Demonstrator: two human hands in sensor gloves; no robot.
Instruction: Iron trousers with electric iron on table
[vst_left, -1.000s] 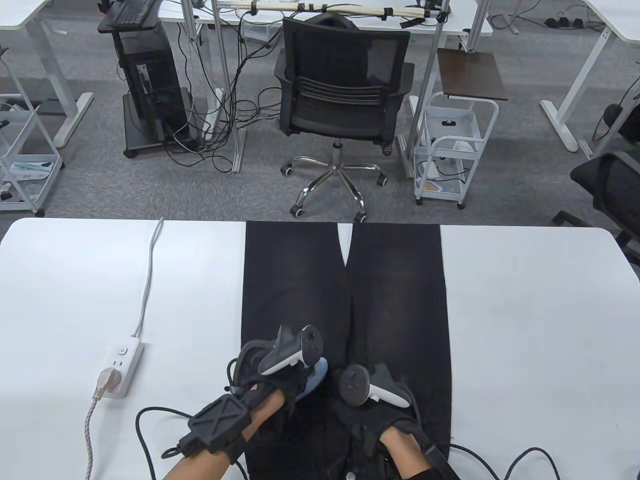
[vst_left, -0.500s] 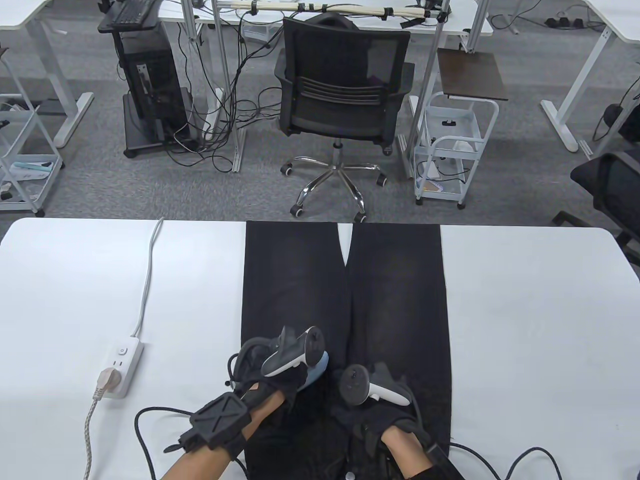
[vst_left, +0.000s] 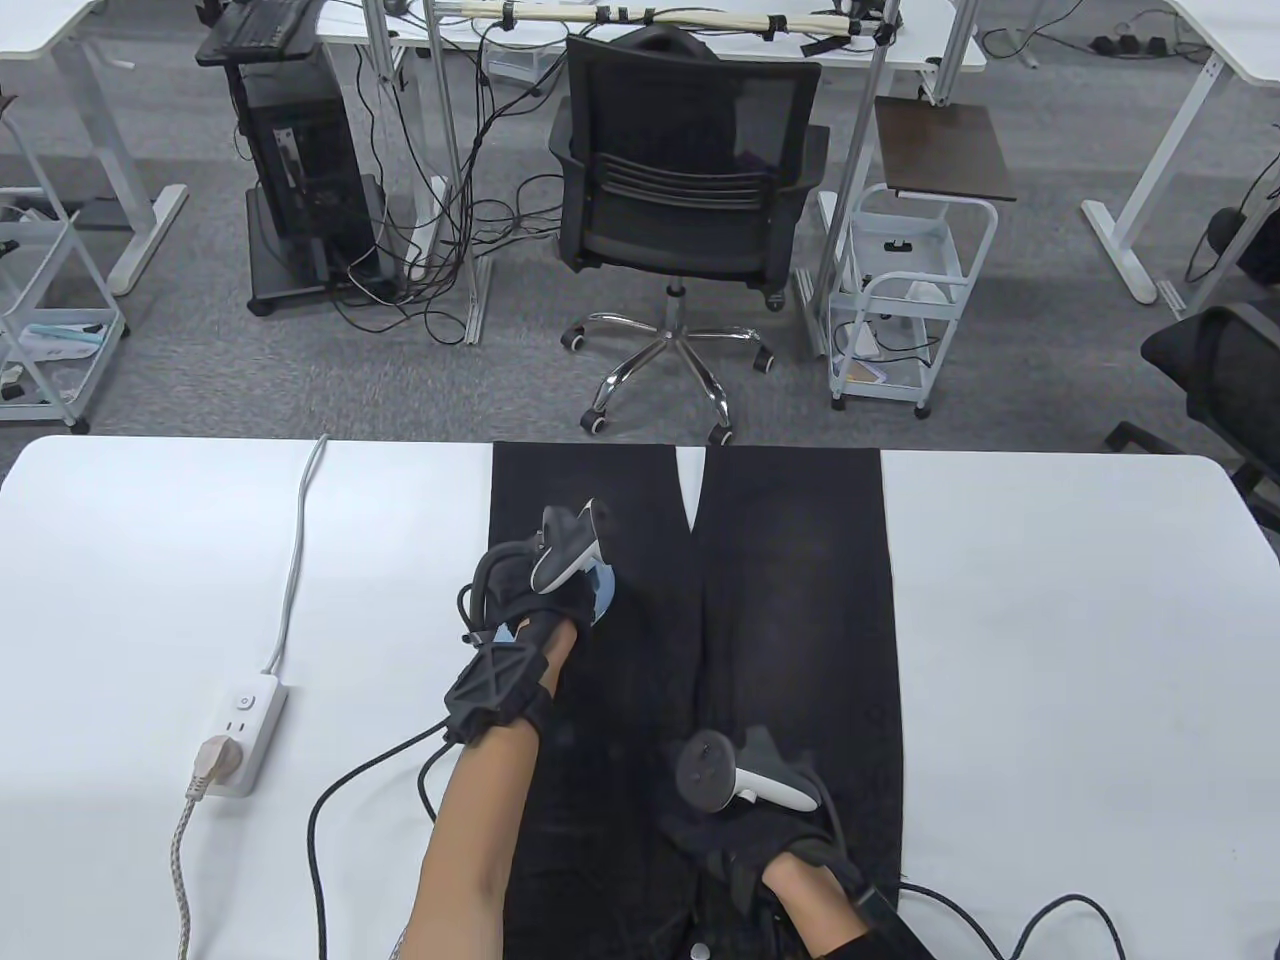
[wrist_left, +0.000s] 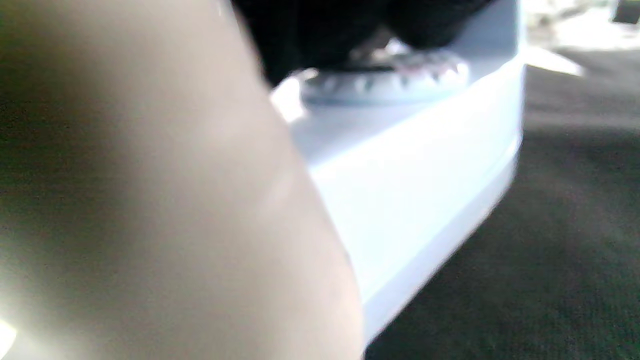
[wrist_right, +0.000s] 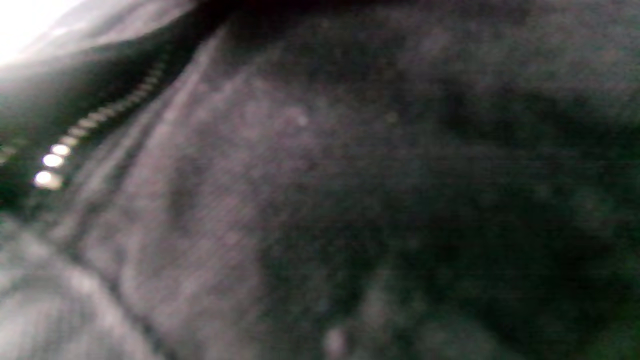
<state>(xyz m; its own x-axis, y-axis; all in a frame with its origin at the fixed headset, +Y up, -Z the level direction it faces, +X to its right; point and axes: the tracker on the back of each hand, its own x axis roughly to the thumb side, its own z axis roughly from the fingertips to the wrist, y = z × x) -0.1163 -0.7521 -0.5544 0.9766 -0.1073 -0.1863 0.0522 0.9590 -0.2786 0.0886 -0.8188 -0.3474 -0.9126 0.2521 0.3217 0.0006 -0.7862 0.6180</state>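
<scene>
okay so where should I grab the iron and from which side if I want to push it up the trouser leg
Grip the iron by the handle on its top, coming from above and behind, as the left hand does now. Its flat base lies on the trousers with the tip pointing to the far hems, so a top hold presses it down. The handle itself is hidden under the glove.

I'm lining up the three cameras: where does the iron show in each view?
Table view: iron under the left hand, on the trousers' left leg.
Left wrist view: its pale blue body fills the centre.
Right wrist view: not in it.
Shared landmark: the black trouser fabric.
</scene>
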